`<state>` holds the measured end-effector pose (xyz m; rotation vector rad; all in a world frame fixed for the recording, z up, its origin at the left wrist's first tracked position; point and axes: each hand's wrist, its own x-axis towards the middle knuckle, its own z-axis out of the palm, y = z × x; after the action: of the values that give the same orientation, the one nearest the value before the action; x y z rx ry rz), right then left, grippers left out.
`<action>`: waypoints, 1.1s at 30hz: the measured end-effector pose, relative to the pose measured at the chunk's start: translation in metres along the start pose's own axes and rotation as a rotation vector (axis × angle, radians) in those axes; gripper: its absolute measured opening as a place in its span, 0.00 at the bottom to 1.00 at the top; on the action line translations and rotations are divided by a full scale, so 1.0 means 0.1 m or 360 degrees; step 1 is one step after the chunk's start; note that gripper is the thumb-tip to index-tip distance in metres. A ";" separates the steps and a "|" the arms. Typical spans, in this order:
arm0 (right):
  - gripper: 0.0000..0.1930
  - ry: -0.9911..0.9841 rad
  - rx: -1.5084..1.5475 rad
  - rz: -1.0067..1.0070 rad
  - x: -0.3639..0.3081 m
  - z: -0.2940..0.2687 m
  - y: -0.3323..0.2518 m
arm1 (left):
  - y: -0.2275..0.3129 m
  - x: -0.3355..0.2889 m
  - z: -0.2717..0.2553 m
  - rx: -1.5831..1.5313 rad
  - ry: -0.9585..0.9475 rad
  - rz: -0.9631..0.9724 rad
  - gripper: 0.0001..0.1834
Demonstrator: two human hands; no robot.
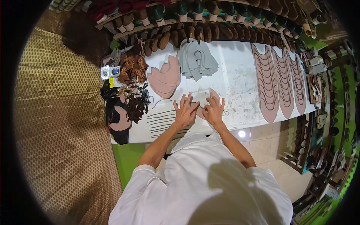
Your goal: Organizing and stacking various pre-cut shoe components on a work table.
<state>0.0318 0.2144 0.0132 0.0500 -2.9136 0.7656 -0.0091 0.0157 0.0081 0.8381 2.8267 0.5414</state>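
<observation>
Two bare hands, left [183, 112] and right [213, 112], worked close together at the near edge of one white table [238, 71]. One thin dark strip [201, 107] was between them, over one flat pink piece [201, 114]. Left grip: narrow, thumb and forefinger pinching the strip, other fingers spread. Right: fingers bent down onto it; couldn't tell pinching from pressing.

Left of the hands: roughly eight loose dark strips [161, 113], narrow, near-straight, roughly parallel. One curved thin strip [162, 100] just beyond.

Right: three pink columns [267, 86], smooth sheet pieces overlapped like scales, dark wavy edges, rounded near ends. Farther left: one pink stack [165, 78], pointed far edges; one leopard-print heap [133, 69]. Far middle: one grey stack [189, 56], matte, fanned out. Behind the table, rows of shoes [182, 13].

Held strip's long axis ran left-right, slightly slanted, left end farther.
</observation>
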 end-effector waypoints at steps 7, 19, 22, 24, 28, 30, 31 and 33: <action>0.06 0.0049 -0.0030 -0.0016 0.01 0.05 0.03 | 0.02 -0.01 0.02 0.0040 0.0022 0.0096 0.25; 0.07 -0.0017 -0.0023 0.0009 0.04 0.06 0.04 | 0.08 -0.02 0.02 0.0005 0.0075 0.0079 0.22; 0.06 -0.0006 -0.0050 0.0005 0.04 0.07 0.05 | 0.11 -0.04 0.01 0.0041 -0.0098 0.0078 0.22; 0.06 -0.0009 -0.0049 -0.0001 0.04 0.05 0.04 | 0.12 -0.05 0.04 0.0056 -0.0062 0.0071 0.22; 0.08 -0.0145 -0.0015 0.0057 -0.04 -0.06 0.05 | 0.14 -0.08 0.10 0.0156 -0.0004 0.0071 0.22; 0.10 -0.0057 0.0127 0.0193 -0.10 -0.11 0.07 | 0.16 -0.09 0.11 0.0137 -0.0015 0.0055 0.22; 0.10 -0.0061 0.0124 0.0190 -0.13 -0.14 0.10 | 0.17 -0.10 0.10 0.0126 -0.0028 0.0039 0.22; 0.12 -0.0103 0.0100 0.0228 -0.21 -0.20 0.19 | 0.18 -0.10 0.09 0.0136 -0.0005 0.0051 0.22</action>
<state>0.0539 0.2408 0.0187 -0.1318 -2.9791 0.8934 0.0102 0.0271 0.0067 0.9003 2.8559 0.4255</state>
